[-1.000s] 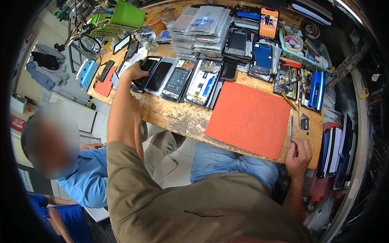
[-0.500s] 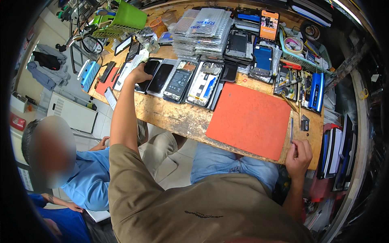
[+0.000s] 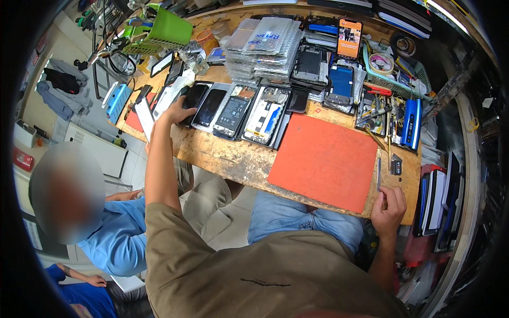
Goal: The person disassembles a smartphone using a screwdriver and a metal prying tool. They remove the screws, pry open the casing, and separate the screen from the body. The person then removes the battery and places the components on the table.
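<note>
My left hand grips a black phone at the left end of a row. Beside it lie a dark-screened phone, an opened phone with a battery and another with exposed white and blue insides. My right hand rests curled at the bench's front edge, its fingertips at a thin metal tool; whether it grips the tool is unclear. An orange mat lies between my hands. Just left of my left hand a white phone is held upright, its holder partly hidden by my arm.
Bubble-wrapped packs, a propped lit phone, a green basket, a tool basket and loose tools crowd the bench. A co-worker in light blue sits left; another person is behind.
My left hand has shifted slightly toward the bench's front edge, still at the black phone. The white phone has risen into view left of it. My right hand stays by the metal tool.
</note>
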The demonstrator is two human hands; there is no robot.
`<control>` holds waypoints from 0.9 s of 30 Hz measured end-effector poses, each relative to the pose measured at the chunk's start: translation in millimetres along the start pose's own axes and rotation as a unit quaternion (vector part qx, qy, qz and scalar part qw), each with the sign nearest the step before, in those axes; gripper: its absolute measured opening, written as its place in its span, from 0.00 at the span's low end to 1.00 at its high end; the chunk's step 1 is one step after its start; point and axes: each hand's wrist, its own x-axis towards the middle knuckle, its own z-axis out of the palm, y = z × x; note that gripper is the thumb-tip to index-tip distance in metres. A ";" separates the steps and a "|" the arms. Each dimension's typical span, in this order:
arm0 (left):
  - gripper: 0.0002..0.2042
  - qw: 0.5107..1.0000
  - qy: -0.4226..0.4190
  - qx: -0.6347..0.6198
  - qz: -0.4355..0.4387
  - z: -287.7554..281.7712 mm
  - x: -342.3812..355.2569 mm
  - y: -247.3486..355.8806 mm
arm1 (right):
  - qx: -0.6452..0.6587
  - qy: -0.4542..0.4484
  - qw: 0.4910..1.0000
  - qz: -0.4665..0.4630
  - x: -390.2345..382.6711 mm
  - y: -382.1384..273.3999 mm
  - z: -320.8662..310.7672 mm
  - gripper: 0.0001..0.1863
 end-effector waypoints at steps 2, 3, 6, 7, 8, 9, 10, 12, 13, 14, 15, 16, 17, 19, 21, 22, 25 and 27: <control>0.51 1.000 -0.017 0.015 -0.003 5.1 4.7 -6.3 | 0.001 0.004 1.000 0.003 0.0 -0.5 0.9 0.08; 0.52 0.999 0.003 0.036 0.022 8.6 7.6 -5.8 | 0.000 0.006 1.000 0.001 0.4 -0.6 1.1 0.08; 0.52 1.000 0.015 0.008 0.002 12.6 13.2 -3.1 | 0.001 -0.005 1.000 0.004 1.0 -0.6 1.1 0.08; 0.52 1.000 0.024 -0.007 0.014 12.5 15.1 -1.8 | 0.006 -0.011 1.000 0.015 1.2 -0.7 0.9 0.08; 0.52 0.999 0.037 -0.016 0.021 12.3 17.3 -0.5 | 0.001 -0.010 1.000 0.008 1.5 -0.7 0.7 0.08; 0.53 0.998 0.044 -0.031 0.028 11.8 19.4 0.8 | 0.002 -0.010 1.000 0.007 1.5 -0.9 0.5 0.08; 0.54 0.997 0.054 -0.041 0.030 11.3 20.9 1.6 | 0.009 -0.011 1.000 0.010 1.5 -1.0 0.5 0.08; 0.55 0.997 0.062 -0.045 0.005 9.3 22.3 2.1 | 0.001 -0.005 1.000 0.000 1.0 -1.5 0.5 0.08; 0.55 0.997 0.061 -0.041 -0.018 8.5 23.3 3.3 | 0.002 -0.005 1.000 0.005 1.0 -1.8 0.7 0.08; 0.55 0.997 0.062 -0.035 -0.042 7.1 24.6 5.2 | 0.000 -0.003 1.000 -0.001 0.9 -1.9 1.1 0.08; 0.55 0.997 0.056 -0.033 -0.042 4.9 25.7 7.0 | -0.001 -0.004 1.000 -0.001 1.2 -1.9 1.2 0.08; 0.54 0.997 0.051 -0.030 -0.043 2.6 26.1 9.0 | 0.001 -0.005 1.000 0.006 1.1 -1.8 1.2 0.08; 0.53 0.997 0.050 -0.031 -0.040 -1.0 26.6 11.2 | -0.004 -0.002 1.000 -0.003 1.4 -1.7 1.1 0.08; 0.51 0.997 0.047 -0.047 -0.028 -9.5 24.0 14.0 | -0.004 -0.002 1.000 -0.003 1.4 -1.6 0.1 0.08; 0.51 0.997 0.039 -0.058 -0.033 -23.3 21.3 16.3 | -0.002 -0.006 1.000 -0.003 1.4 -1.7 -0.8 0.08; 0.46 0.992 0.065 -0.106 -0.035 -27.1 18.9 18.6 | -0.001 -0.011 1.000 0.001 1.4 -1.7 -1.0 0.08; 0.45 0.977 0.051 -0.205 -0.016 -41.0 12.6 28.1 | 0.007 -0.005 1.000 -0.001 1.0 -2.2 -0.1 0.08; 0.46 0.979 0.048 -0.196 0.007 -38.5 5.7 38.5 | 0.001 -0.003 1.000 -0.004 0.8 -2.1 0.5 0.08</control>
